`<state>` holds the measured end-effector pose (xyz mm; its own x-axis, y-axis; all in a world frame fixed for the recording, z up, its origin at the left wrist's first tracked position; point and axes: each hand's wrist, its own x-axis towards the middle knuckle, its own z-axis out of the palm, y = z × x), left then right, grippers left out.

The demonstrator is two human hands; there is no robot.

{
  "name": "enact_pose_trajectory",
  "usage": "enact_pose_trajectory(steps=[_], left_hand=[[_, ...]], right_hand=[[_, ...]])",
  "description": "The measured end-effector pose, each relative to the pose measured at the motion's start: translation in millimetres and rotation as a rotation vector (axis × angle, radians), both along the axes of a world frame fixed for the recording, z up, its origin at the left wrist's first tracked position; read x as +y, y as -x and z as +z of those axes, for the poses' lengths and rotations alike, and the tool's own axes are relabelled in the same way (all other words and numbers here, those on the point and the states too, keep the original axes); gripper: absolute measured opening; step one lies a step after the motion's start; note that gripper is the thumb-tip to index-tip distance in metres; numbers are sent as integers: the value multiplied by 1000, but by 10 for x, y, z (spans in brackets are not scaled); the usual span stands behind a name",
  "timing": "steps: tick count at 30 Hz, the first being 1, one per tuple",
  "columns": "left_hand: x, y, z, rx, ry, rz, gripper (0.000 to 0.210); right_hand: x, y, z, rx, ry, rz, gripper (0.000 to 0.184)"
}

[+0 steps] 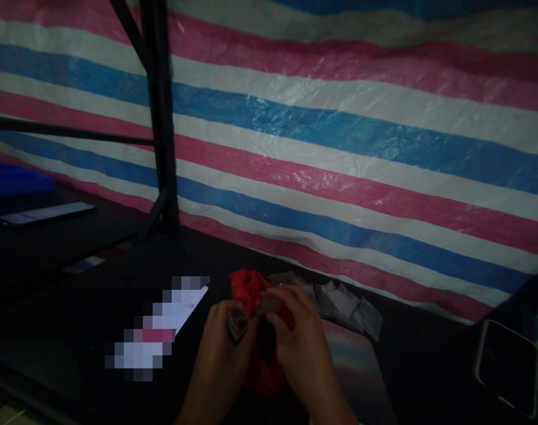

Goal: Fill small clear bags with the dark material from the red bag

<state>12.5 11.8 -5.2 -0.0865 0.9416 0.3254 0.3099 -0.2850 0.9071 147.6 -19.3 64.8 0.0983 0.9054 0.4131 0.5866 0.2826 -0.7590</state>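
In the dim middle of the head view, my left hand (222, 348) is closed around a small clear plastic packet (237, 322). My right hand (303, 339) pinches a small pale, see-through piece (269, 304), too dark to name for sure. The fingertips of both hands are close together, in front of a crumpled red plastic bag (247, 286). More red plastic shows between my wrists. Just beyond my right hand, several small clear bags (339, 298) lie overlapping on the black table (198, 251).
A flat, shiny panel (355, 366) lies beside my right forearm. Left of my hands is a lit, partly blurred-out screen (191, 304). A dark phone-like frame (508, 366) is at far right, another phone (47, 213) at far left. Behind are a black post (162, 118) and striped sheeting (339, 136).
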Motion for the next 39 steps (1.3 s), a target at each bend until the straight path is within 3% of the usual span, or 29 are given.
enact_pose_trajectory(steps=[4, 6, 9, 12, 16, 19, 22, 25, 28, 30, 34, 39], left_hand=[[-1, -13, -9, 14, -107, 95, 22], [-11, -10, 24, 31, -189, 157, 23], [-16, -3, 52, 69, -330, 248, 27], [-2, -19, 32, 148, -511, 309, 33], [-3, -83, 32, 147, -582, 317, 36], [-54, -99, 54, 137, -584, 252, 48], [-143, -68, 53, 150, -500, 49, 62], [-232, -40, 52, 101, -374, -168, 63], [-293, -49, 73, 2, -269, -291, 60], [-318, -71, 84, -57, -224, -327, 58], [-360, -105, 81, -45, -247, -322, 54], [-406, -118, 101, 88, -377, -220, 38]], right_hand=[[29, -111, -177, -111, 156, -29, 46], [7, -111, -199, -136, 165, -21, 51], [-74, -8, -73, -29, 89, 52, 43], [-151, 155, 106, 99, 131, 162, 28], [-153, 249, 180, 106, 148, 80, 21], [-135, 188, 177, 169, 62, 16, 26], [-151, 94, 202, 241, -3, -8, 29], [-186, 13, 249, 284, -14, -1, 27], [-239, -98, 313, 323, -1, -10, 17], [-301, -229, 367, 355, 36, -30, 13], [-500, -653, 446, 380, 80, -177, 25], [-701, -1192, 281, 336, 297, -216, 28]])
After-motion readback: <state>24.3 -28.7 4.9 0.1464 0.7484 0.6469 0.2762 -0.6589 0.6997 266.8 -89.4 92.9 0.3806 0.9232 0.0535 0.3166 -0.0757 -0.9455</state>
